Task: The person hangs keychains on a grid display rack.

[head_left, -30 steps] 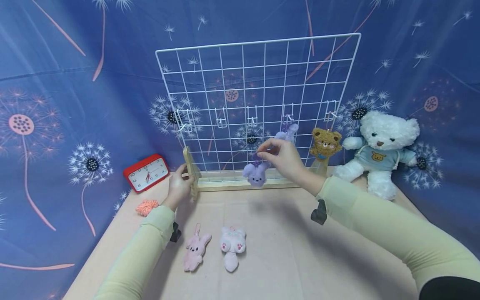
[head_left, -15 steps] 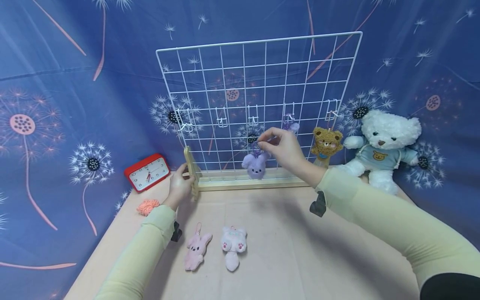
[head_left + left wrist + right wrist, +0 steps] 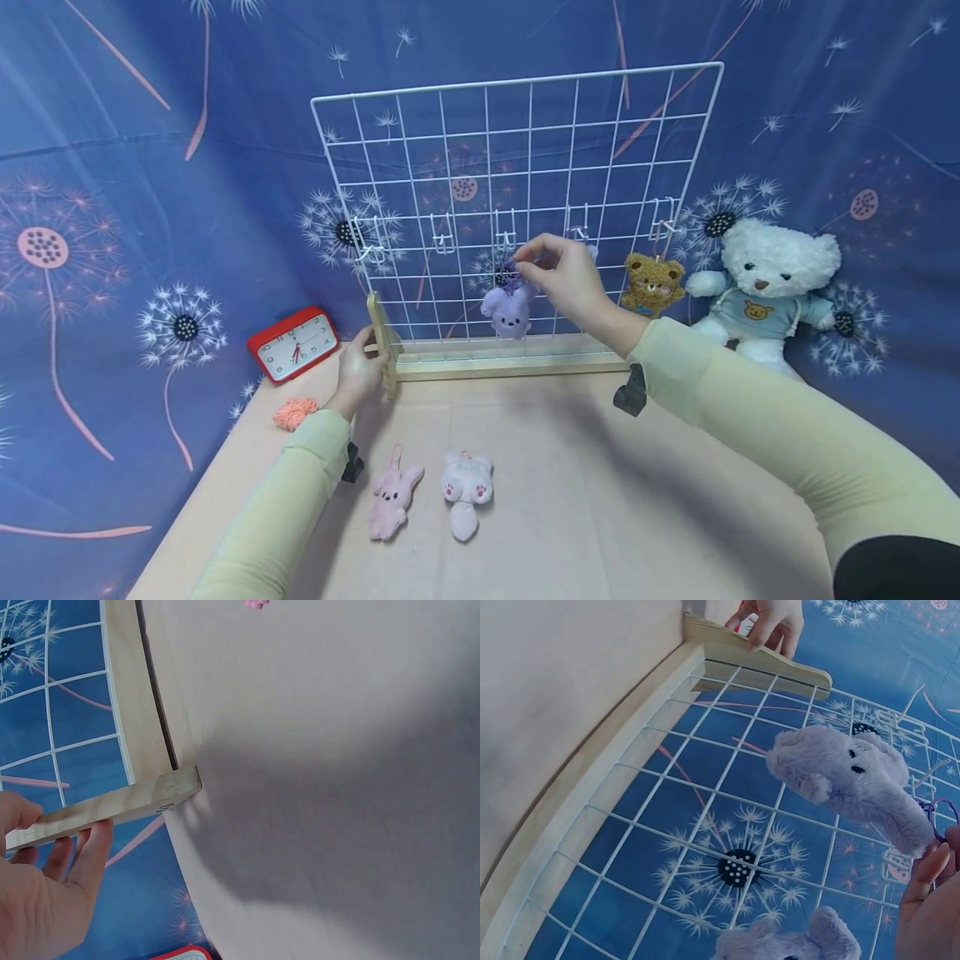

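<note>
My right hand (image 3: 570,279) pinches the purple cord loop (image 3: 946,816) of a purple plush keychain with long ears (image 3: 507,313). The plush dangles in front of the white wire grid (image 3: 529,150), below its middle hook (image 3: 506,240). Over on the left, my left hand (image 3: 358,372) grips the wooden side foot (image 3: 112,808) of the grid stand, thumb on one side and fingers on the other. Behind my right hand a second purple plush (image 3: 791,946) hangs, mostly hidden in the head view. A brown bear keychain (image 3: 652,285) hangs from the far right hook (image 3: 663,229).
On the table lie a pink bunny keychain (image 3: 393,502) and a white plush keychain (image 3: 467,492). A red alarm clock (image 3: 292,344) and a bundle of orange yarn (image 3: 295,413) are at left. A white teddy bear (image 3: 765,287) sits at right. Two more hooks are on the grid's left.
My right hand has risen with the purple plush, which now hangs higher, closer to the middle hook. My left hand stays on the wooden foot.
</note>
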### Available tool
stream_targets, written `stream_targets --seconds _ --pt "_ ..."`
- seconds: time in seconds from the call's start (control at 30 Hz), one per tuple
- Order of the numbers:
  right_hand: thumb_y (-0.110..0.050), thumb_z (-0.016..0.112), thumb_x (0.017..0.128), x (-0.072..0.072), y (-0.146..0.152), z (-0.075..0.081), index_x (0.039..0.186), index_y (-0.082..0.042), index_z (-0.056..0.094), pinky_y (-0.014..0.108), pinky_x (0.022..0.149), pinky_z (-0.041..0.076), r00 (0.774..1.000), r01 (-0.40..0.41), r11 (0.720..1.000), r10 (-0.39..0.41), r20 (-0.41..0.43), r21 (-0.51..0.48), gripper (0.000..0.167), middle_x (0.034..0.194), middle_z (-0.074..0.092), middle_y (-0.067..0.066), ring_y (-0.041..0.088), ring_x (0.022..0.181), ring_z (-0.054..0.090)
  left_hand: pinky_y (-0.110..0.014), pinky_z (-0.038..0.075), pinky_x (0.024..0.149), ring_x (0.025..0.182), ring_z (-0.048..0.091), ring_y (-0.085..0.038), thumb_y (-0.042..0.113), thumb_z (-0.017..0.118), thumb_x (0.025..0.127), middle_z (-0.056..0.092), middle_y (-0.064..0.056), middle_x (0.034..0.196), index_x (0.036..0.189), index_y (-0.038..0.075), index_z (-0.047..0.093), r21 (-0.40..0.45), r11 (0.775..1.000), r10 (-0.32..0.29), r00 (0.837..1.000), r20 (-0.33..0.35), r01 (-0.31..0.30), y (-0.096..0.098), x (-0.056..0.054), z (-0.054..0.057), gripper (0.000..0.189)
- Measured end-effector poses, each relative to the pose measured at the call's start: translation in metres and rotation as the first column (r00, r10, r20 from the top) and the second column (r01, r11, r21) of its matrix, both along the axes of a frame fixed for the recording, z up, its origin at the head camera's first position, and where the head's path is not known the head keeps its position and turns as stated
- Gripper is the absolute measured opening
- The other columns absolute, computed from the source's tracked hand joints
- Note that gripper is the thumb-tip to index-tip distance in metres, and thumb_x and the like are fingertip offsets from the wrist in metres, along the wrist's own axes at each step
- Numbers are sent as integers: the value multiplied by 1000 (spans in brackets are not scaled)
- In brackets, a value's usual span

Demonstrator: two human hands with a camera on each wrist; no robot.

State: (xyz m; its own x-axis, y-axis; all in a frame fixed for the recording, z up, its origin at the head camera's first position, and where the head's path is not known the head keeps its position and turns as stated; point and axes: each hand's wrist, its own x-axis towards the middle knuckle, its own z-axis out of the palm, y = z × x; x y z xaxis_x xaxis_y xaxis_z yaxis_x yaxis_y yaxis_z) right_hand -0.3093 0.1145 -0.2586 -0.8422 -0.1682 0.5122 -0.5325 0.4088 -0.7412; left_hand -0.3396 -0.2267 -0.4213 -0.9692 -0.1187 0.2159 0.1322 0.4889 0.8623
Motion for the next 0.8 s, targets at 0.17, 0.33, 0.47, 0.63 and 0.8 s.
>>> stream_targets --seconds 0.17,0.33,0.47,0.63,0.8 --pt "-8 70 97 -3 -3 4 107 -4 73 24 70 58 1000 7 1000 -7 -4 -12 11 110 71 7 20 89 68 -53 53 102 122 59 -44 -2 57 97 54 -24 142 153 5 43 -8 1000 2 1000 -5 -2 -1 -1 0 58" --pt "-7 68 98 -7 -6 8 106 -4 73 23 70 57 1000 8 999 -9 -19 -48 10 111 70 7 21 94 68 -53 53 101 121 59 -45 -2 56 97 53 -25 142 153 3 42 -16 1000 5 1000 -13 -5 -1 -2 1 58" --pt "-7 68 98 -11 -9 10 107 -4 73 21 69 56 999 27 998 -28 -18 -65 11 111 69 6 20 91 67 -52 53 101 122 58 -45 -2 56 97 53 -26 142 153 3 42 -16 1000 2 1000 -15 -3 -1 -3 1 58" --pt "-8 68 98 -13 -11 10 109 -6 72 21 64 54 998 51 996 -52 -18 -69 12 109 68 5 19 85 63 -53 53 102 121 58 -46 -3 56 97 53 -25 143 153 3 42 -8 1000 -4 1000 -12 4 -1 -3 0 58" --pt "-7 69 98 -16 -14 10 109 -5 72 20 65 53 998 59 995 -60 -10 -77 12 108 68 7 19 85 62 -53 53 102 121 58 -46 -3 56 96 53 -25 142 153 3 42 -4 1000 -3 1000 -9 3 0 -3 0 59"
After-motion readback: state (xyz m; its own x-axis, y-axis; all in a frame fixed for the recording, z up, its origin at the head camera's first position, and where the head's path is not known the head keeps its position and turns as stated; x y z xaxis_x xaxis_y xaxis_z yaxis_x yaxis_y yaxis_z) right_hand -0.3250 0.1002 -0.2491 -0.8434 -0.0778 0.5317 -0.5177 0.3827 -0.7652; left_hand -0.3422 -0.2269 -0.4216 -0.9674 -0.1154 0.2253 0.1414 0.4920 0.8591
